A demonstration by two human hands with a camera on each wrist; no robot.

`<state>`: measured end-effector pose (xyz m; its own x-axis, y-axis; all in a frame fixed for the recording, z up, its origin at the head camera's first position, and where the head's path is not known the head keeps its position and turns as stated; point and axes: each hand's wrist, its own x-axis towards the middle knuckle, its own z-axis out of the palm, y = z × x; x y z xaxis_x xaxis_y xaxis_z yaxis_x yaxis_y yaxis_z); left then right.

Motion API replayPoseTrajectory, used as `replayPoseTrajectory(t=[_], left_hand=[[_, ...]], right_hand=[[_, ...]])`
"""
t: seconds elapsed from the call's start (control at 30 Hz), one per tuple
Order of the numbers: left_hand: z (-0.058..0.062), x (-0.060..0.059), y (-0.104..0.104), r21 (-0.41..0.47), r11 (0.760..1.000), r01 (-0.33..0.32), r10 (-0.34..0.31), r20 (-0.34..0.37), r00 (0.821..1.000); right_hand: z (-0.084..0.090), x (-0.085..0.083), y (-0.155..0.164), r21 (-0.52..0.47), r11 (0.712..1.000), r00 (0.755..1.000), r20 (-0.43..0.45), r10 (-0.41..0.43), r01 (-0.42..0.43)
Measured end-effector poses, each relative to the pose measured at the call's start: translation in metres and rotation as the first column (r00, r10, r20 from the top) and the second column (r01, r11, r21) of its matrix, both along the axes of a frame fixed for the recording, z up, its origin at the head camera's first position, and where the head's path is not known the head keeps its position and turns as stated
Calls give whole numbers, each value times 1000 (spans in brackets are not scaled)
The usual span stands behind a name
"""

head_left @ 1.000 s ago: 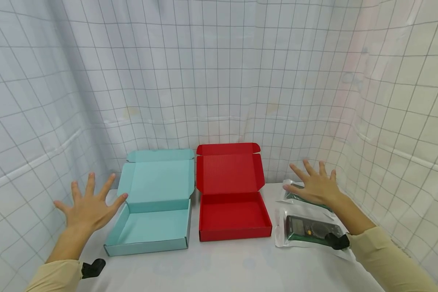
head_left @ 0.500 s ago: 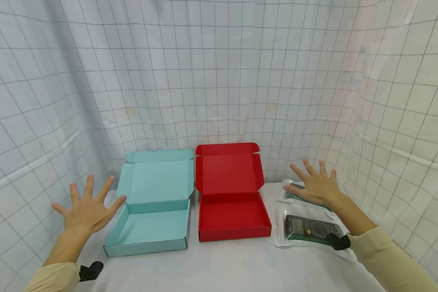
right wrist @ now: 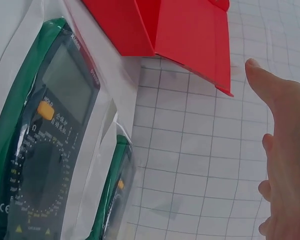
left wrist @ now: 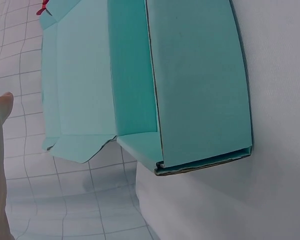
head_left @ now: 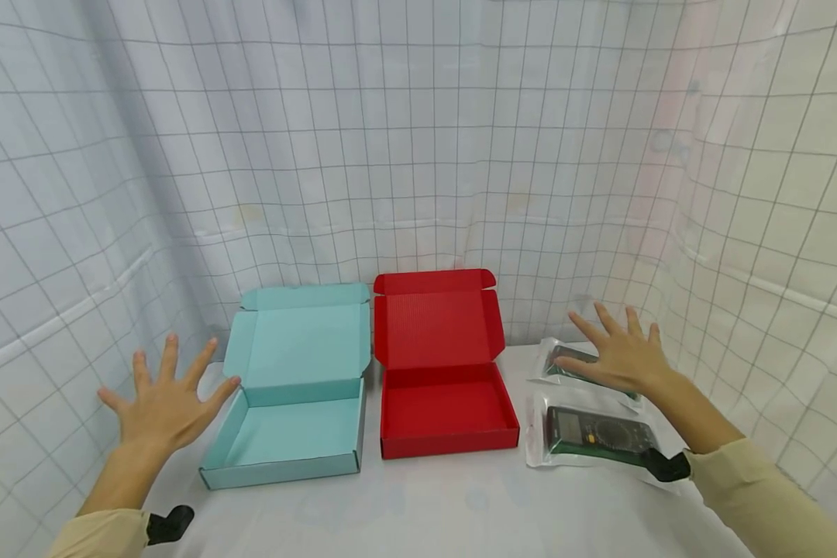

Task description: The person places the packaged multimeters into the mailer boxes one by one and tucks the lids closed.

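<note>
My left hand [head_left: 163, 403] hovers with fingers spread, just left of an open teal box [head_left: 289, 418] whose lid stands up behind it; it holds nothing. The teal box [left wrist: 190, 90] fills the left wrist view, with a fingertip at the left edge. My right hand [head_left: 617, 356] is spread above the farther of two bagged green multimeters [head_left: 579, 368], apart from it. The nearer bagged multimeter [head_left: 596, 435] lies flat in front. In the right wrist view the near multimeter [right wrist: 45, 150] shows its display and dial, the far multimeter [right wrist: 115, 195] beside it.
An open red box [head_left: 446, 403] sits between the teal box and the multimeters, its lid [right wrist: 185, 30] upright. A white table [head_left: 432, 504] carries everything. Grid-patterned white curtains [head_left: 418, 155] close in the back and both sides.
My right hand has shifted slightly to the right and up over the far multimeter. The left hand has stayed nearly still, fingers spread.
</note>
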<state>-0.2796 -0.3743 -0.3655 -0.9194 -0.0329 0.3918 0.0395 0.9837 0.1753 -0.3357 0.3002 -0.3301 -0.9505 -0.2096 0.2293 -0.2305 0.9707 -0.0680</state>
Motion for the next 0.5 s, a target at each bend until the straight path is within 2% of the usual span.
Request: replayPoseTrajectory(t=[0.17,0.3,0.37,0.43,0.5], left_hand=[[-4,1,0,30,999,18,-18,-22,1000],[-14,5,0,149,986,78,-75,-23,997],[-20,7,1,240,963,125,-127,-8,992],[-24,10,1,335,926,174,-187,8,982],[-27,14,2,424,887,184,-222,44,974]], right_hand=[[-4,6,13,-1,1000,1000,-2,30,-30],[-12,11,26,-12,997,997,-11,70,-71],[-18,13,33,-26,994,995,-20,102,-103],[-24,15,38,-54,989,991,-24,135,-136],[-30,16,42,-91,981,985,-22,169,-171]])
